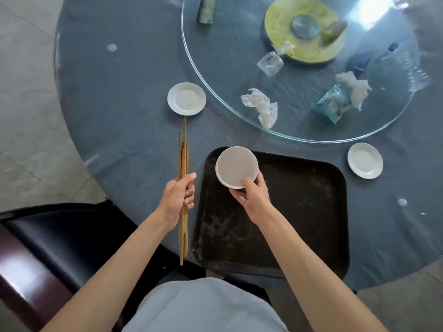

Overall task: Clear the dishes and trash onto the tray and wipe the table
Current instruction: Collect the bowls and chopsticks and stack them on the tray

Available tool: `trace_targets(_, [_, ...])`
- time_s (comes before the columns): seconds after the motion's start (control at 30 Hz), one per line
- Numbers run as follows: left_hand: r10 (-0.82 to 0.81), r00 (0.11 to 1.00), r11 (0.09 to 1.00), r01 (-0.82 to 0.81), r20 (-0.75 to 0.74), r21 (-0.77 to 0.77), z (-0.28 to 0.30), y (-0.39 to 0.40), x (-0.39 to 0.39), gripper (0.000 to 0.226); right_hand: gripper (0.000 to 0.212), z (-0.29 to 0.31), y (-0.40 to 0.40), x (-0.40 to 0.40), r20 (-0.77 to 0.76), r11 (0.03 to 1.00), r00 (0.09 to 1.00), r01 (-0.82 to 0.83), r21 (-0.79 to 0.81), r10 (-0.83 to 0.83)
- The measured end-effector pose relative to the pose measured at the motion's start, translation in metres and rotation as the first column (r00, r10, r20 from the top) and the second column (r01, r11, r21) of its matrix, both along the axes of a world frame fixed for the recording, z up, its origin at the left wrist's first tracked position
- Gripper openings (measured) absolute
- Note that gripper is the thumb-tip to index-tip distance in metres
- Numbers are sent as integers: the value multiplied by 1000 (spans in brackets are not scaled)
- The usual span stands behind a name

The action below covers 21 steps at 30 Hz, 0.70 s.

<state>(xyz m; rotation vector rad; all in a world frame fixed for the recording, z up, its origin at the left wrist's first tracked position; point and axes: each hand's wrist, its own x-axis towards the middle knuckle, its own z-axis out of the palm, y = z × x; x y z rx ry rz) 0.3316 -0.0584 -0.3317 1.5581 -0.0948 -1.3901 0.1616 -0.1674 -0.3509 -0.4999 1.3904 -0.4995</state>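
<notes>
Early in the job, by the look of it. The round table [124, 97] fills most of the frame under a blue-grey cover, and nearly all of what needs clearing is on it. The glass turntable [215, 68] at upper right carries the bulk of the trash: a yellow-green plate [309, 51], a crumpled tissue [261, 106], a green tissue packet [332, 106] with more tissue beside it, a clear plastic cup [271, 63] lying over, and blurred bottles near the top edge. The black tray [287, 224] sits at lower centre, right in front of you; its bare surface shows only smears, so nothing rests on it yet. Your right hand [251, 195] grips a white bowl [236, 167] from the near side, thumb over the rim, above the tray's upper left corner; I cannot tell if it touches down. Your left hand [178, 196] is curled round a bundle of chopsticks [183, 161], held upright just left of the tray. Two small white saucers wait: one [186, 98] left of the turntable, one [364, 160] at the right, beside the tray. White spots [112, 47] dot the cover; wiping seems not begun.
</notes>
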Motion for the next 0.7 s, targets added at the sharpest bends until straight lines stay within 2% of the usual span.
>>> trace_targets(0.13, [-76,989,997,78,130,-12,3,-25,13,44,62,7,1,-1,-22,997,997,-71,43,72])
trace_targets(0.2, [-115,970,991,126,215,-36,6,-32,16,46,77,16,5,-5,-144,980,970,-195,33,198])
trace_targets(0.27, [-155,931,978,192,330,-85,12,-37,18,50,82,29,11,-9,-385,932,886,-333,-143,257])
trace_targets(0.3, [-162,909,968,221,384,-115,16,-39,19,52,79,38,14,-9,-468,882,853,-386,-270,231])
trace_targets(0.33, [-159,886,959,243,436,-144,20,-40,19,55,71,52,15,-5,-479,818,852,-421,-392,209])
trace_targets(0.4, [-143,838,943,277,526,-186,27,-43,17,61,60,79,12,11,-376,680,877,-473,-561,300])
trace_targets(0.47, [-121,822,925,297,557,-237,28,-44,13,60,61,97,10,32,-354,495,818,-562,-663,454])
trace_targets(0.53, [-133,794,931,304,593,-200,24,-42,7,46,64,106,8,57,-359,359,761,-595,-719,541])
trace_targets(0.6, [-130,773,944,288,620,-162,27,-40,0,36,56,105,9,77,-310,348,727,-601,-720,613])
trace_targets(0.67, [-39,730,940,258,683,-223,27,-37,-2,31,46,95,12,90,-264,395,756,-566,-723,600])
trace_targets(0.7, [4,721,932,248,693,-263,26,-36,1,35,43,90,13,94,-237,432,783,-537,-724,576])
